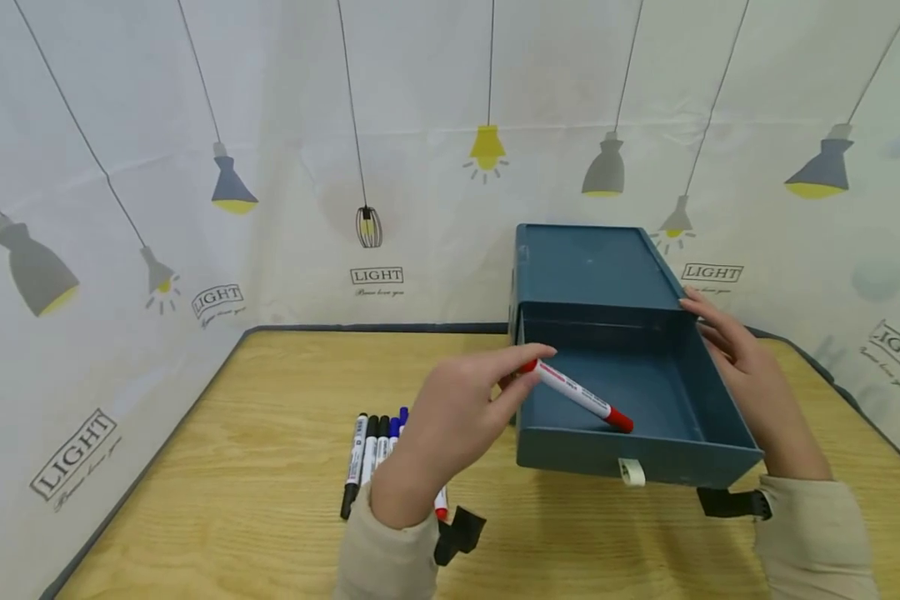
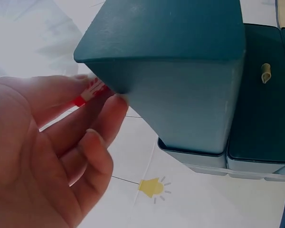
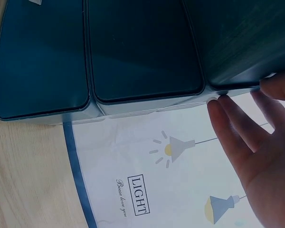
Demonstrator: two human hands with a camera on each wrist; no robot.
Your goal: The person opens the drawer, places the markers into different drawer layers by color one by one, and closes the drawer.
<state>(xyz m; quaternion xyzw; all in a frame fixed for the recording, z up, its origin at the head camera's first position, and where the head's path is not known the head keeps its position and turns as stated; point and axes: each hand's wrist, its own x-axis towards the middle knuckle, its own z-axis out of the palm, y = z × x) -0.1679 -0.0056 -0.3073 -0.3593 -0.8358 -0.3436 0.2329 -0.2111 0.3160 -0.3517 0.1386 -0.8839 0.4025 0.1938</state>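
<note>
My left hand (image 1: pixel 457 408) pinched a red-capped marker (image 1: pixel 581 395) by its near end between thumb and forefinger, other fingers loosely curled; the marker slanted down over the open drawer (image 1: pixel 645 392), its red cap low inside near the front wall, and I couldn't tell whether the tip touched the drawer floor. In the left wrist view only a red-and-white sliver of the marker (image 2: pixel 88 92) showed between the fingertips, right against the corner of the dark teal box (image 2: pixel 180 71). My right hand (image 1: pixel 750 383) lay flat along the drawer's right side wall, fingers straight and spread a little, gripping nothing; the right wrist view showed the fingertips (image 3: pixel 218 107) touching the box's lower edge. The drawer stuck out from the teal organizer (image 1: pixel 588 267) standing at the back of the wooden counter (image 1: pixel 232 467). A row of other markers (image 1: pixel 371 450), black and blue caps, lay on the counter just left of my left wrist, partly hidden by it.
</note>
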